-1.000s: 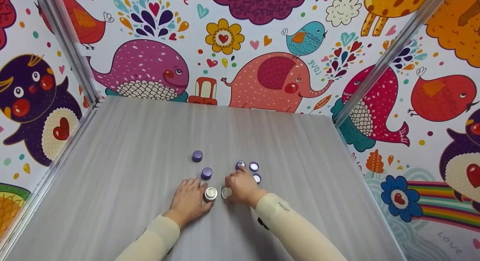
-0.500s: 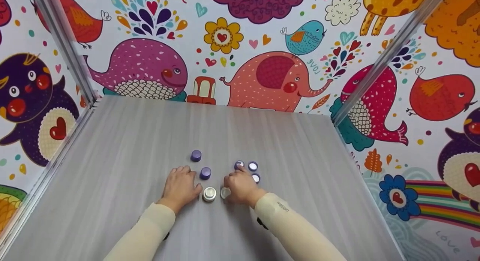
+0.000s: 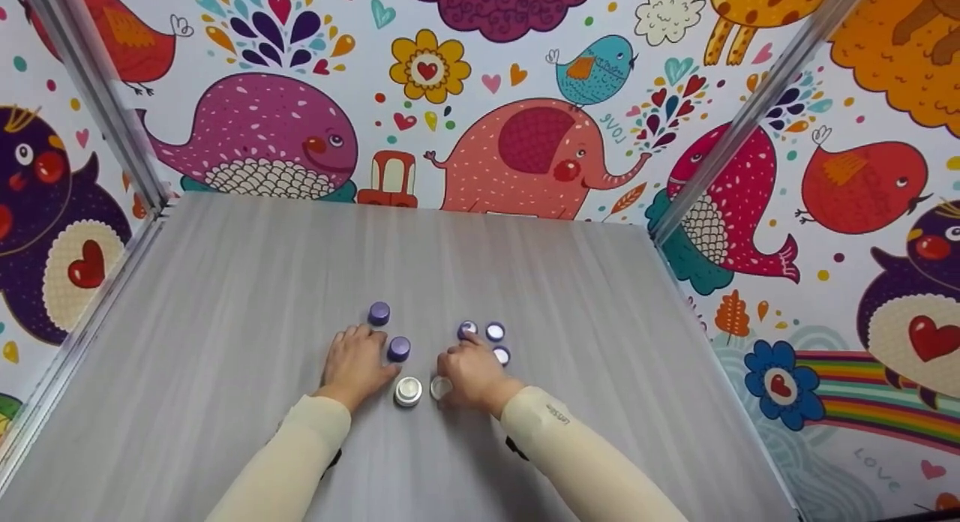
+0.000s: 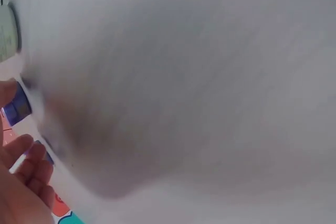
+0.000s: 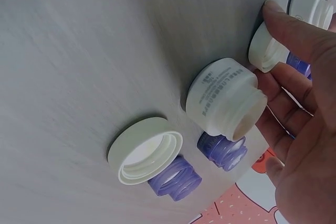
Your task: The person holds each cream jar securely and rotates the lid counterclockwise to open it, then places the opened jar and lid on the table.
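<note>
In the head view my left hand (image 3: pixel 358 366) lies loosely around the left side of a purple cap (image 3: pixel 399 349), fingers apart. Its thumb overlaps the cap (image 4: pixel 19 106) in the left wrist view. A second purple cap (image 3: pixel 379 313) stands just beyond, and a white jar (image 3: pixel 407 392) nearer. My right hand (image 3: pixel 476 372) has its thumb and forefinger around a white ring-shaped lid (image 5: pixel 264 50). Close by its fingers stands an open white jar (image 5: pixel 218 98) with a threaded neck. In the head view, my right hand hides that jar.
A larger white lid (image 5: pixel 131 148) lies by two small purple threaded pieces, one (image 5: pixel 178 179) nearer and one (image 5: pixel 223 150) farther. Two purple-rimmed pieces with white tops, one (image 3: pixel 495 331) farther, sit beyond my right hand. Patterned walls (image 3: pixel 292 132) border the grey table (image 3: pixel 412 259).
My left hand has let go of the white jar and moved away to the purple cap beside it. My right hand stays in place. The head view has shifted slightly.
</note>
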